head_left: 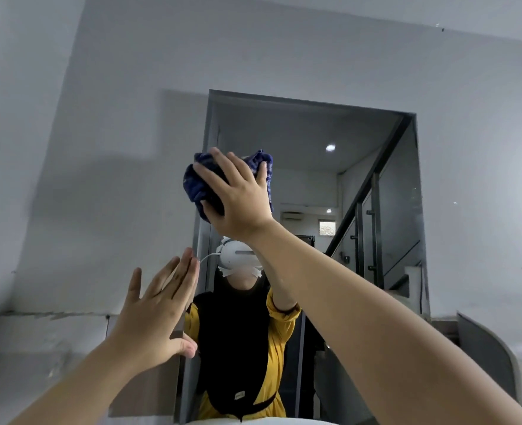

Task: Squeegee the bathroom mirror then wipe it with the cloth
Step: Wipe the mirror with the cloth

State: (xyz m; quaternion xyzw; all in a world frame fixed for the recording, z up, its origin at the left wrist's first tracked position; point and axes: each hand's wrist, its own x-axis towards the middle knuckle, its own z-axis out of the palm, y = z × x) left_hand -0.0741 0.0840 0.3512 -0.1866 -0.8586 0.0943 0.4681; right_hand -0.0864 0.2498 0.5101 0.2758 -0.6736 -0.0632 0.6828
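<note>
A tall frameless mirror (315, 142) hangs on the grey wall straight ahead. My right hand (238, 194) is raised against its upper left part and presses a bunched dark blue cloth (196, 185) flat onto the glass. My left hand (158, 311) is lower, by the mirror's left edge, fingers spread and holding nothing. The glass reflects a person in a yellow top with a black bib, along with a staircase. No squeegee is in view.
A grey wall (100, 118) surrounds the mirror. A ledge (54, 326) runs along the wall at lower left. A white rounded rim (253, 421) shows at the bottom edge. A curved grey surface (493, 357) lies at lower right.
</note>
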